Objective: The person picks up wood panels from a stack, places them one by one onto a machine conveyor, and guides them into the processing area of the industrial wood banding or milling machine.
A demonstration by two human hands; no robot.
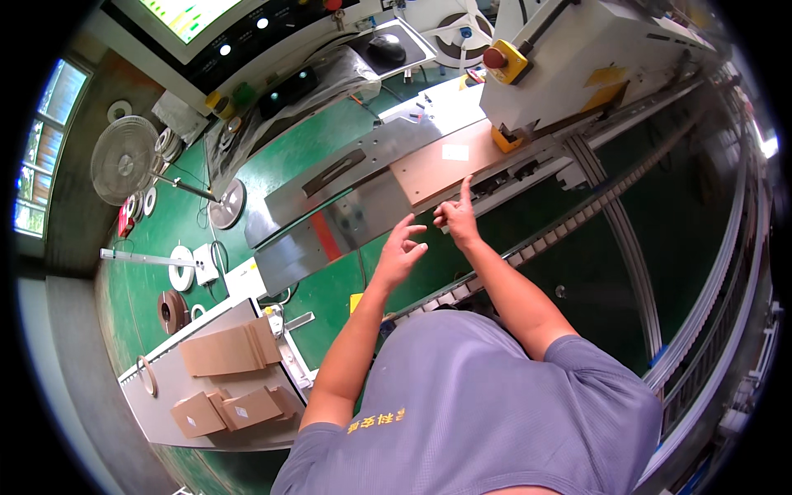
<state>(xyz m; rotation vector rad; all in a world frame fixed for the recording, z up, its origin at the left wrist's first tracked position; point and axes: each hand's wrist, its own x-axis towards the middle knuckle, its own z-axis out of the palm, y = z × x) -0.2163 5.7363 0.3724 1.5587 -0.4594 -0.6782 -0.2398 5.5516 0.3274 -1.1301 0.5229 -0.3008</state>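
Observation:
A flat brown panel (427, 176) lies on the grey metal machine bed (367, 221), with a white label (455, 153) on its top. The panel's far right end reaches the white machine housing (569, 74). My right hand (458, 216) is at the panel's near edge, index finger stretched out toward it and the other fingers loosely bent. I cannot tell whether that fingertip touches the panel. To its left, my left hand (401, 257) hovers beside the metal bed's near edge with fingers apart. Both hands are without any object.
A red stop button (495, 58) on a yellow box juts from the housing. At lower left, a table (157, 388) carries stacked brown cardboard pieces (227, 351). A standing fan (125, 159), tape rolls (172, 311) and a conveyor rail (553, 235) surround me.

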